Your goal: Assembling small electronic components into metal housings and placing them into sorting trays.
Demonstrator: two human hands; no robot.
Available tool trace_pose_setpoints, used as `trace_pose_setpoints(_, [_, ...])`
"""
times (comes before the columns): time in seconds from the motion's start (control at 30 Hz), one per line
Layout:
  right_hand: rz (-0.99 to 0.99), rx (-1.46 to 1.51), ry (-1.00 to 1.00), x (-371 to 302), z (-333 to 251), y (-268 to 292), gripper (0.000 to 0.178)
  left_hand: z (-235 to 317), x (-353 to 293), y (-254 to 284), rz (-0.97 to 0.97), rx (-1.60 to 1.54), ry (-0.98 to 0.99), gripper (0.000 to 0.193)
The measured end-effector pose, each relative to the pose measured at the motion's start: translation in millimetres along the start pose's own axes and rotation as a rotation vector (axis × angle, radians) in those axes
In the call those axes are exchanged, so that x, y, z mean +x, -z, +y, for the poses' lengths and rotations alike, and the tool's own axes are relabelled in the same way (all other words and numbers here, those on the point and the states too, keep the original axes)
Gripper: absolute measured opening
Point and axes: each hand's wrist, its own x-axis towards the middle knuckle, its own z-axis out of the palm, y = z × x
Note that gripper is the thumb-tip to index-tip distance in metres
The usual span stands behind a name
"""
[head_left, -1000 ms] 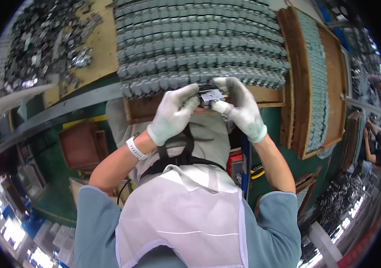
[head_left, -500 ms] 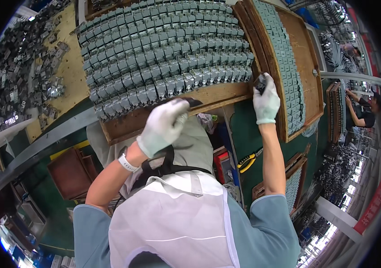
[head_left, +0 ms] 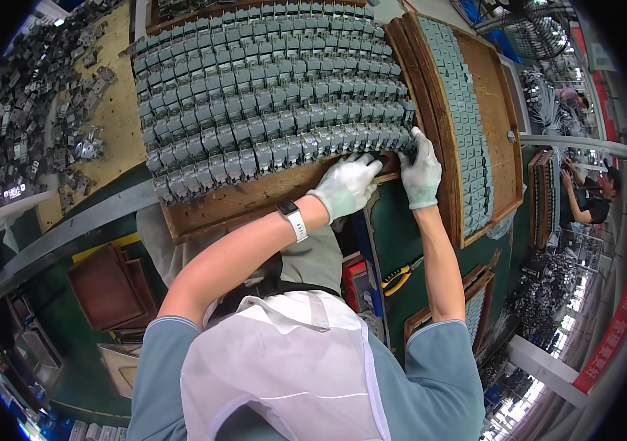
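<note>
Rows of grey parts [head_left: 276, 95] fill most of the wooden tray [head_left: 214, 209] in front of you, each part tight against its neighbour, probably so that they prop one another up. A strip of wood shows along the near side, giving your fingers some room. Your right hand [head_left: 421, 176] is at the right end of the nearest row, thumb and fingers curved about the end; whether they pinch a part or only press against it, I cannot tell. Your left hand [head_left: 350, 184] reaches rightward to just beside it, fingertips pinching a small dark piece [head_left: 378, 156], mostly hidden by the grip. To the right is a second tray [head_left: 497, 81] with similar parts; its raised rim likely keeps them from sliding off. At the far left, metal pieces [head_left: 26, 117] lie loose on the tabletop [head_left: 118, 103]. Yellow-handled pliers [head_left: 396, 281] lie at the near right, within your reach.
</note>
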Motion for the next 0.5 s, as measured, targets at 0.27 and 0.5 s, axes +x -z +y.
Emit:
trace_pose_setpoints(0.27, [0.080, 0.008, -0.028, 12.4, -4.2, -6.6, 0.067, 13.7, 11.6, -8.3, 0.041, -0.010, 0.101, 0.031])
trace_pose_setpoints(0.5, [0.055, -0.095, -0.037, 8.0, -6.1, -14.4, 0.076, 13.7, 8.6, -9.8, 0.112, 0.021, 0.106, 0.034])
